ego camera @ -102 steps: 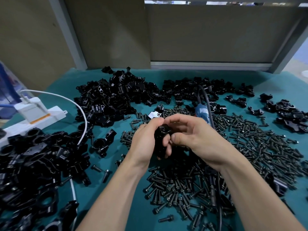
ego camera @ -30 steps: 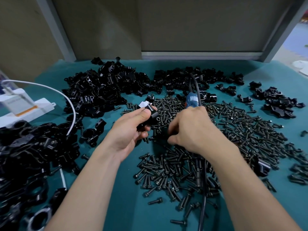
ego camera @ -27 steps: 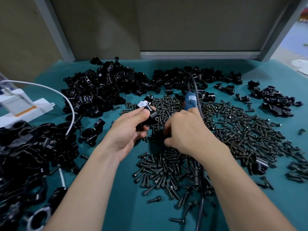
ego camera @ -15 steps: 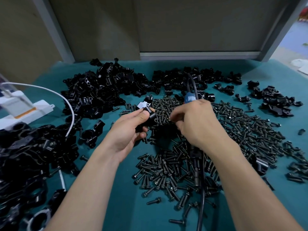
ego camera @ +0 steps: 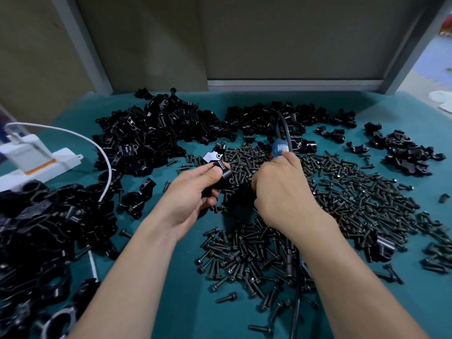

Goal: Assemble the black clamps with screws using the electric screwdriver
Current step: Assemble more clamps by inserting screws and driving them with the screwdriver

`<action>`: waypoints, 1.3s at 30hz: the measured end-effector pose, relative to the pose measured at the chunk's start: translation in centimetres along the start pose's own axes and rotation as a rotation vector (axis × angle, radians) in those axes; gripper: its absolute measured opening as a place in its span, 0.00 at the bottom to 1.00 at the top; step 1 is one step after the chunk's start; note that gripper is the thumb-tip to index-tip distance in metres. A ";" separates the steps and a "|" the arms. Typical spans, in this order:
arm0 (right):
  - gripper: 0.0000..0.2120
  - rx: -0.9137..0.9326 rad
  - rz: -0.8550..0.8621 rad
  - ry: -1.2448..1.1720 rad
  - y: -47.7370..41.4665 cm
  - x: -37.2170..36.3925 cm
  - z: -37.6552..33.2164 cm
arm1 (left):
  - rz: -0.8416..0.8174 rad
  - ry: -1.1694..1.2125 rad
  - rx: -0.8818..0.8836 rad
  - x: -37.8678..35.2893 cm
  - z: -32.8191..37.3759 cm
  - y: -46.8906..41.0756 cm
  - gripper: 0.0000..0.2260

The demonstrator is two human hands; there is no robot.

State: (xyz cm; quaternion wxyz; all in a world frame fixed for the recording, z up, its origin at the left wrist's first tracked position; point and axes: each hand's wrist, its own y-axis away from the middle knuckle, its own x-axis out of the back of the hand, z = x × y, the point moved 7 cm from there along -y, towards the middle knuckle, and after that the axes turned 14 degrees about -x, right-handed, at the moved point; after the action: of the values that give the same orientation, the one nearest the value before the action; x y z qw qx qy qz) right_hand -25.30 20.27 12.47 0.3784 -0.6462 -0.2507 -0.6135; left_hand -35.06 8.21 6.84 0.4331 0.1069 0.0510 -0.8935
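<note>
Holding one black clamp [ego camera: 225, 181] in my left hand [ego camera: 193, 192], thumb on top and fingers curled beneath, I have it raised just above the middle of the worktop [ego camera: 186, 277], at the left fringe of the loose screws [ego camera: 354, 199]. My right hand [ego camera: 281, 194] sits knuckles-up over those screws with its fingers curled under. Whether it has pinched one I cannot tell, since the fingertips are hidden. I judge this to be the screw-fetching step. The electric screwdriver [ego camera: 279, 148] lies just beyond my right hand, toward the far edge, its blue body beside my forefinger. Next I need one screw seated straight in the clamp's hole, then the driver picked up.
</note>
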 end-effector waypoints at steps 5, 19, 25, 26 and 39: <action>0.08 -0.046 0.049 -0.254 -0.2 0.5 0.7 | -0.029 -0.017 -0.021 -0.1 0.0 0.0 0.15; 0.08 -0.262 -0.087 -1.265 -0.3 1.0 2.3 | -0.240 -0.061 -0.139 -2.1 0.5 0.0 0.11; 0.10 -0.202 -0.181 -1.370 -0.7 0.5 2.1 | -0.194 -0.110 -0.155 -1.9 0.6 -0.1 0.19; 0.10 -0.194 -0.181 -1.355 -0.7 0.5 2.1 | -0.188 -0.127 -0.154 -1.9 0.6 -0.1 0.20; 0.09 -0.197 -0.090 -1.166 -0.5 0.5 1.6 | -0.284 -0.096 -0.156 -2.4 0.9 0.3 0.20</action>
State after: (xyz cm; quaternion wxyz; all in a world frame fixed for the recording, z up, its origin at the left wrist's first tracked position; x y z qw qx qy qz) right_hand -24.68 21.79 13.12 0.0897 -0.8975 -0.3863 -0.1930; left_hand -33.49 9.71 8.25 0.3114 0.0221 0.1139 -0.9432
